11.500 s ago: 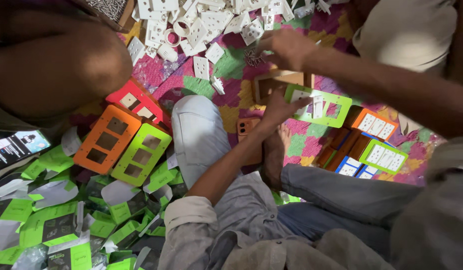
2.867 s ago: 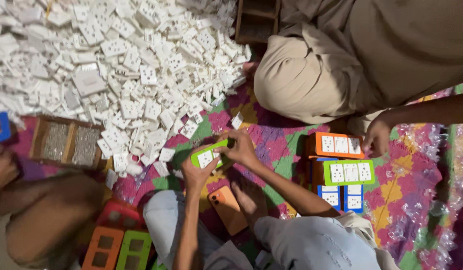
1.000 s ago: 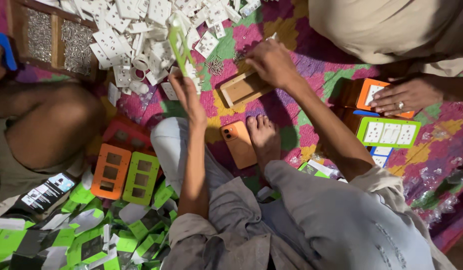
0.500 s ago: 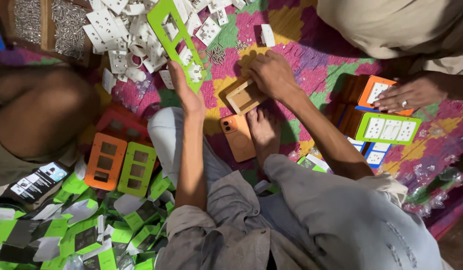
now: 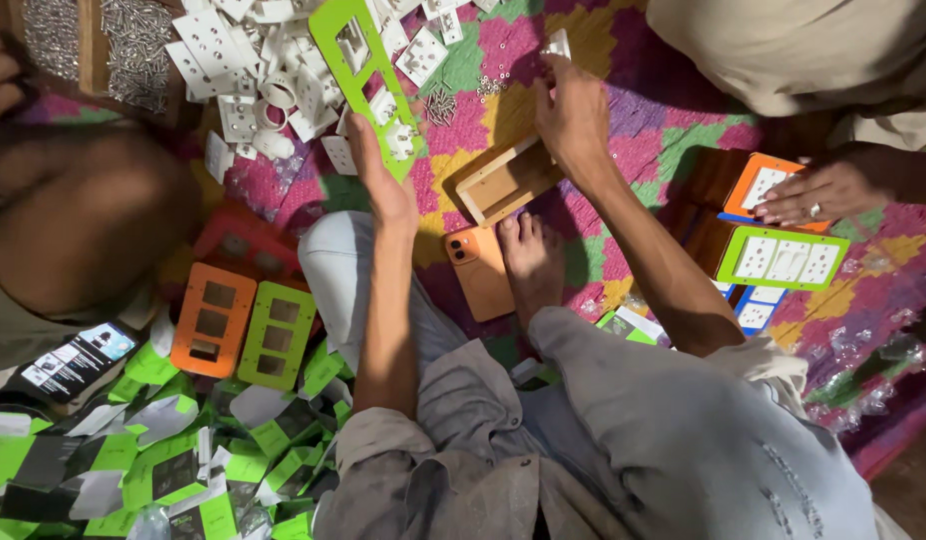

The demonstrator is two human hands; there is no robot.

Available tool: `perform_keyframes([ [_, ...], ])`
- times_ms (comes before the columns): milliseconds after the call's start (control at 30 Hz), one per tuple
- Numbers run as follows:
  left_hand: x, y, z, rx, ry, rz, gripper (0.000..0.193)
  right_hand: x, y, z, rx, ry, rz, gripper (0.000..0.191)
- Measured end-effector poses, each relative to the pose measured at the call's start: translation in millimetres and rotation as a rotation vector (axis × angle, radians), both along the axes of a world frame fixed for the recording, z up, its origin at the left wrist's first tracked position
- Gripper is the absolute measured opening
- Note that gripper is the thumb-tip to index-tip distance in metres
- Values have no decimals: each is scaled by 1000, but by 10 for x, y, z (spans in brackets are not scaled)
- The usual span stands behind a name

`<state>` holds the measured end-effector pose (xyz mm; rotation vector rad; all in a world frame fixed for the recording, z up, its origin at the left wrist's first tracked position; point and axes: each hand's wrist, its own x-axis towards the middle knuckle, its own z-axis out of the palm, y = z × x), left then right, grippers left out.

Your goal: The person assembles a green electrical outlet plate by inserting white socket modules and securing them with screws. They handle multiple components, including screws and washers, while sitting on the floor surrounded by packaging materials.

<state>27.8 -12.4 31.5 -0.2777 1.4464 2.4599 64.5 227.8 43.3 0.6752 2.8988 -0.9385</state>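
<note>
Many crumpled green-and-white cardboard packages (image 5: 173, 465) lay heaped at the lower left, beside a flat orange plastic frame (image 5: 214, 320) and a flat green plastic frame (image 5: 278, 334), each with rectangular cutouts. Near the right edge, finished boxes with orange (image 5: 761, 185) and green (image 5: 780, 258) switch plates stood stacked, another person's hand (image 5: 823, 190) resting on them. The left hand (image 5: 383, 180) was closed around the lower end of a long green plastic switch-plate frame (image 5: 368, 75), held over the pile of white plastic socket pieces (image 5: 253, 75). The right hand (image 5: 575, 115) pinched a small white socket piece (image 5: 557, 45) above an open wooden box (image 5: 503, 182), fingers curled.
</note>
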Motion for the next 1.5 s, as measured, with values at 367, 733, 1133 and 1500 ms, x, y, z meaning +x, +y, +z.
perform_keyframes([
  [367,-14,2,-84,65,-14,-10,61,-25,10,-99,214,217,190,11],
  [733,20,7,-88,34,-36,-47,65,9,-110,-405,181,173,393,16],
  [1133,43,35,-59,105,-61,-58,64,31,-84,-426,6,238,323,9],
  [1500,43,36,-61,113,-78,-82,66,56,-63,-506,8,266,313,11],
])
